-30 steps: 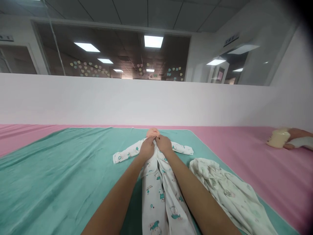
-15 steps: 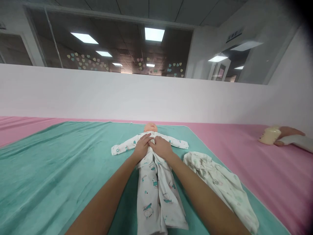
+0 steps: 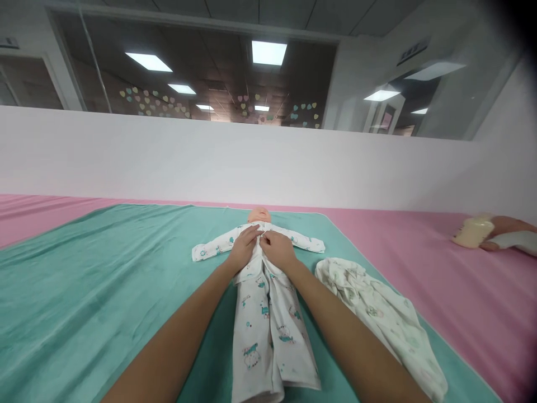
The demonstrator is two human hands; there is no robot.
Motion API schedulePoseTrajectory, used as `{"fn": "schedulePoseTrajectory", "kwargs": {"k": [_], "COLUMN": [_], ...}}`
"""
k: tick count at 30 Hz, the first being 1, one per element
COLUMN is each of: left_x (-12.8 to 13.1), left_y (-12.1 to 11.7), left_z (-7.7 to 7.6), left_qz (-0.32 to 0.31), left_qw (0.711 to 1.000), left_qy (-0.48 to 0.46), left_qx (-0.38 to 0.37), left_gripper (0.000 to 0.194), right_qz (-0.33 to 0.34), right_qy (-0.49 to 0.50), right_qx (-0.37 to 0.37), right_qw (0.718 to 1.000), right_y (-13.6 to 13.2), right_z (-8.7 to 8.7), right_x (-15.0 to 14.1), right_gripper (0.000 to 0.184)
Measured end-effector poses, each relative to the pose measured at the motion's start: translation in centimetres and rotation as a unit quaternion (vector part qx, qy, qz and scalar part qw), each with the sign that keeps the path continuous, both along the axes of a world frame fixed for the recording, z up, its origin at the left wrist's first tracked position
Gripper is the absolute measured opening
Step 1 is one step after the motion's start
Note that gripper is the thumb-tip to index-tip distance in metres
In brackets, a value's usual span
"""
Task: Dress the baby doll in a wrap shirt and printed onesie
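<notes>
A baby doll (image 3: 259,215) lies face up on a teal blanket (image 3: 104,280), dressed in a white printed sleepsuit (image 3: 268,319) with its sleeves spread sideways. Both my hands rest on the doll's chest, close together. My left hand (image 3: 243,247) pinches the left edge of the suit's front opening. My right hand (image 3: 276,249) pinches the right edge, fingertips meeting those of the left just below the doll's neck.
A crumpled white printed garment (image 3: 377,313) lies on the blanket to the right of the doll. Pink sheet (image 3: 440,280) surrounds the blanket. At the far right another person's hand (image 3: 503,232) holds a cream bottle (image 3: 474,232). A white partition wall (image 3: 251,162) runs behind.
My hands slid from the doll's neck down onto its chest, uncovering the face. The view shifted, so more of the suit's legs shows.
</notes>
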State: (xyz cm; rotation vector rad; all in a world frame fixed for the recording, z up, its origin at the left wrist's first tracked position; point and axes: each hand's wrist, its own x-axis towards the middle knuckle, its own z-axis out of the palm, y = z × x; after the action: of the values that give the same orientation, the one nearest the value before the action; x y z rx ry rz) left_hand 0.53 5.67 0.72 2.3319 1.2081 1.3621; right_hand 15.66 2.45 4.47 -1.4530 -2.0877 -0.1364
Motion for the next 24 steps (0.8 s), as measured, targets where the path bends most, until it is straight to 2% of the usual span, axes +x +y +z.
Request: {"fn": "schedulePoseTrajectory", "kwargs": {"k": [11,19,24], "left_x": [0.2,0.0,0.1], "left_y": [-0.5,-0.5,-0.6], "left_z": [0.6,1.1,1.3], "left_qz": [-0.004,-0.036,-0.033], "left_qw": [0.999,0.997,0.996], "left_qy": [-0.034,-0.042,-0.047], "left_qx": [-0.038,-0.062,-0.066], "left_gripper": [0.033,0.031,0.030], "right_qz": [0.086,0.093,0.086], "right_qy": [0.089,0.137,0.143], "right_qx": [-0.003,0.005,0.025], "right_qw": [0.992,0.986,0.986], "right_y": [0.8,1.5,1.8], "right_z": [-0.6,-1.0,-1.3], "right_x": [1.2,1.1,1.0], "right_gripper": [0.011,0.017,0.015]}}
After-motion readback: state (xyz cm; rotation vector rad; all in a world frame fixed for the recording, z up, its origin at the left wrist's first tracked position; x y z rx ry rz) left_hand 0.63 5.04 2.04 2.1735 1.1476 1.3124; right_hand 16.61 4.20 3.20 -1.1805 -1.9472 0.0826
